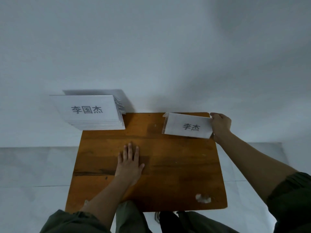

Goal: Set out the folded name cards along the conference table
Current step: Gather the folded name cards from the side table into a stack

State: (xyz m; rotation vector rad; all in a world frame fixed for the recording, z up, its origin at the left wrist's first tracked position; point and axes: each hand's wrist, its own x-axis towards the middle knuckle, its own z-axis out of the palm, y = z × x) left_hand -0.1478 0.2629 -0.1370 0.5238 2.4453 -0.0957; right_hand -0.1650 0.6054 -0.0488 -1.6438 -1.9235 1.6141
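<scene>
**Desk:** What is the grip doing?

**Me:** From my feed, the right hand [219, 126] pinches the right end of a folded name card [187, 126], thumb and fingers closed on the paper's edge. The card stands tent-like on the far right part of the wooden table [176, 174], printed face toward me. I think its base touches the wood, though the dim light leaves the lower right corner hard to read.

**Desk:** How close are the edges?

**Me:** Just beyond the grip is the table's far edge, and a pale wall [151, 47] rises right behind it. The table's right edge runs just beside the wrist. So there is almost no room past or outside the hand.

**Desk:** And the other hand?

**Me:** The left hand [129, 163] lies flat, palm down, fingers spread, grasping nothing. It sits well apart from the grip, nearer me and to its left.

**Desk:** Where are the remaining cards?

**Me:** A stack of cards [94, 113] sits far left of the grip at the far left corner, overhanging the table's left and far edges. Between stack and held card the wood is bare. A chipped white patch [203, 198] marks the near edge, on the grip's side.
</scene>
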